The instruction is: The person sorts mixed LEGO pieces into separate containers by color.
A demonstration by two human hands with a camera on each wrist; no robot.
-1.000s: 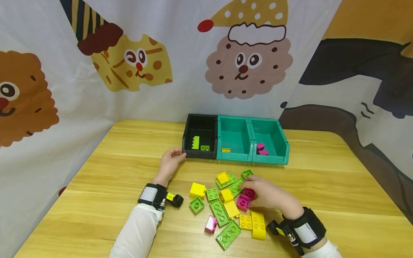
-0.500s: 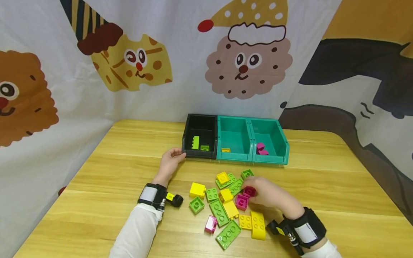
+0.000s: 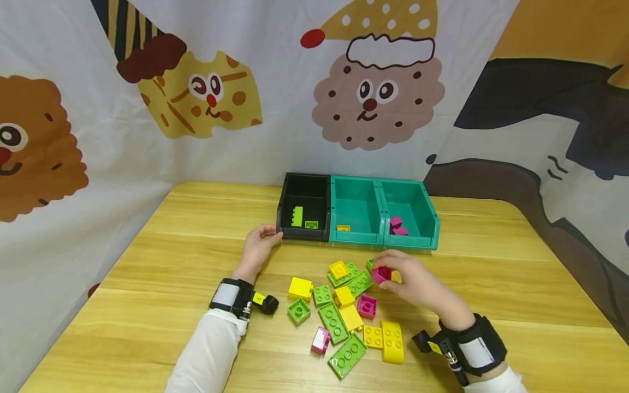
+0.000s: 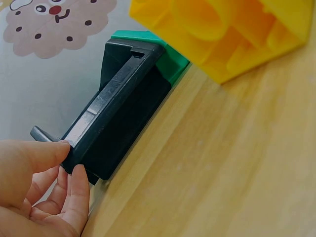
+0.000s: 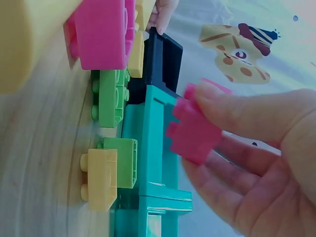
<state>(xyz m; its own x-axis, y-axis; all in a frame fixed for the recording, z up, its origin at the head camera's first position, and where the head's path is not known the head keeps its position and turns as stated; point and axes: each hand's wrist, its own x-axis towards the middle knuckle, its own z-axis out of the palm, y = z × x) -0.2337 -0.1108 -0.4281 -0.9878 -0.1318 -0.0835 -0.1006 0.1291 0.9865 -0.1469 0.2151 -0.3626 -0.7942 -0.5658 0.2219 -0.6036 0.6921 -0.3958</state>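
Observation:
My right hand (image 3: 417, 281) pinches a pink toy building brick (image 3: 380, 274) between thumb and fingers. The right wrist view shows this brick (image 5: 195, 131) raised off the table, its studs facing away from the palm. On the left, my other hand (image 3: 259, 248) holds the front corner of the black bin (image 3: 304, 235); in the left wrist view the thumb lies on the bin's rim (image 4: 91, 118) with fingertips below it. Loose green, yellow and pink bricks lie near my right hand, among them a pink brick (image 3: 367, 307) and a long green brick (image 3: 348, 356).
Beside the black bin, two joined teal bins (image 3: 357, 239) stand along the back. Green bricks (image 3: 297, 216) lie in the black bin, a yellow brick (image 3: 343, 228) in the middle one, pink bricks (image 3: 399, 226) in the right one. A printed cloth (image 3: 285, 109) hangs behind the table (image 3: 196, 218).
My right hand has taken hold of the pink brick and moved it up and away from the pile toward the bins. A yellow brick now shows beside it. The left hand stays put.

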